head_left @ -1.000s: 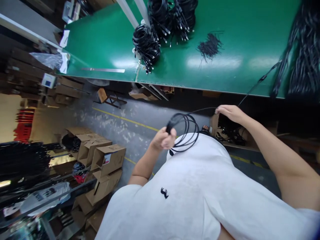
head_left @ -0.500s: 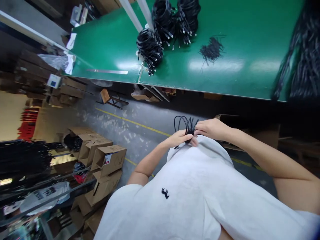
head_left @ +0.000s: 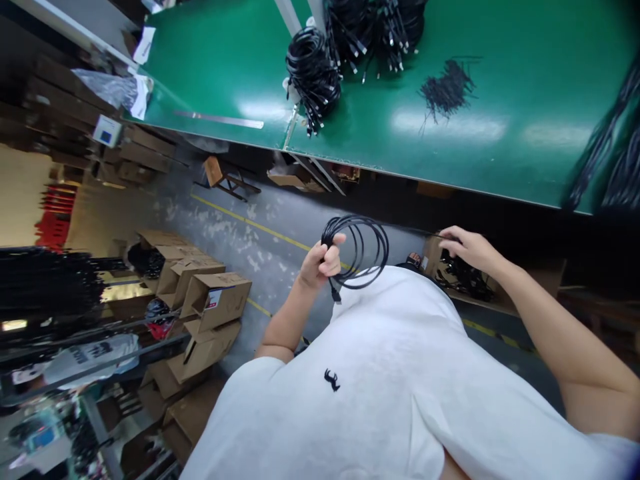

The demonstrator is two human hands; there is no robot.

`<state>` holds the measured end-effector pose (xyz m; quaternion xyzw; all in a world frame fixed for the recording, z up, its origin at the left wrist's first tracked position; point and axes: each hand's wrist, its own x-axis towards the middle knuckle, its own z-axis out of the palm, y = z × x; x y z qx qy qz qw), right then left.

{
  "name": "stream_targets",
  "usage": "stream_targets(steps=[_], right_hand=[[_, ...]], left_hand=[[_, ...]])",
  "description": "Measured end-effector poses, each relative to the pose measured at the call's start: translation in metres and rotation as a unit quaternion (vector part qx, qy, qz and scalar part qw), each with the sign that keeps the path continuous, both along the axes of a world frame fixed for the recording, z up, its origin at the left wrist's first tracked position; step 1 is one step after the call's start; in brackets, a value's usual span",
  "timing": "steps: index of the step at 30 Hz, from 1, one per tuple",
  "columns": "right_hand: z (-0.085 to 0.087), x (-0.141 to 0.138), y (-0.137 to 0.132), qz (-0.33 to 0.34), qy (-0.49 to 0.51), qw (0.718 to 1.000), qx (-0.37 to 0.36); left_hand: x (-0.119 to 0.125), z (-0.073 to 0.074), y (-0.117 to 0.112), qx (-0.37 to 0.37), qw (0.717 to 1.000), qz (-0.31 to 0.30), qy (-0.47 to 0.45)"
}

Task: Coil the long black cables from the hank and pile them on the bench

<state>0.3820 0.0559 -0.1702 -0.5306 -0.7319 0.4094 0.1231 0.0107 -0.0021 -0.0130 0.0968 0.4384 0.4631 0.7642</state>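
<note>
In the head view my left hand (head_left: 323, 261) is closed around one side of a looped black cable (head_left: 384, 250). Its loops hang open to the right, and a plug end (head_left: 336, 293) dangles below my fist. My right hand (head_left: 463, 245) is off to the right, its thumb and fingers pinched on a thin dark length that runs back to the coil. That length looks like the same cable's free end, though its tip is hidden in my fingers. Both hands are in front of my white shirt, below the green table's edge.
Bundled black cables (head_left: 315, 77) lie on the green table (head_left: 525, 87), beside a pile of short black ties (head_left: 449, 88). More long cables (head_left: 625, 153) drape at its right. A box of dark cables (head_left: 465, 273) sits under the table. Cardboard boxes (head_left: 223, 303) stand at left.
My hands were together at the coil; now they are far apart. The left has moved left with the loops, and the right has drawn a length of cable out rightward.
</note>
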Motion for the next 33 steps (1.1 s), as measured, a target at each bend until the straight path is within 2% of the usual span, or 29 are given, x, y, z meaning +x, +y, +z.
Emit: stream_targets(steps=[3,7,11,15,17,19,22,24,26,28,30,33], right_hand=[[0.003,-0.002,-0.017,0.018,-0.036,0.999,-0.011],[0.021,0.015,-0.021,-0.010,-0.097,0.995,0.020],[0.034,0.036,-0.013,-0.057,-0.156,0.986,0.013],[0.031,0.045,-0.009,-0.068,-0.187,0.980,-0.006],[0.029,0.045,-0.012,-0.042,-0.194,0.980,-0.003],[0.031,0.038,-0.019,0.003,-0.233,0.972,0.017],[0.044,0.014,-0.038,0.114,-0.304,0.943,0.068],[0.058,-0.012,-0.052,0.210,-0.282,0.932,0.090],[0.075,-0.043,-0.060,0.303,-0.212,0.922,0.113],[0.092,-0.070,-0.058,0.365,-0.142,0.905,0.166],[0.107,-0.090,-0.045,0.372,-0.109,0.891,0.237],[0.121,-0.098,-0.022,0.350,-0.103,0.884,0.291]], left_hand=[[-0.004,0.004,0.001,-0.011,0.999,0.039,-0.019],[-0.016,-0.004,-0.007,-0.060,0.998,0.022,0.003],[-0.030,-0.022,-0.028,-0.072,0.996,-0.042,0.033],[-0.043,-0.031,-0.050,-0.060,0.988,-0.135,0.032],[-0.045,-0.028,-0.055,-0.051,0.988,-0.142,0.020],[-0.041,-0.022,-0.053,-0.045,0.992,-0.114,0.020],[-0.024,-0.021,-0.040,-0.015,0.997,-0.057,0.046],[-0.007,-0.029,-0.027,0.013,0.995,-0.065,0.080],[0.012,-0.043,-0.016,0.033,0.984,-0.117,0.128],[0.028,-0.056,-0.009,0.056,0.964,-0.187,0.179],[0.039,-0.064,-0.005,0.092,0.936,-0.268,0.210],[0.045,-0.064,-0.003,0.129,0.893,-0.397,0.166]])
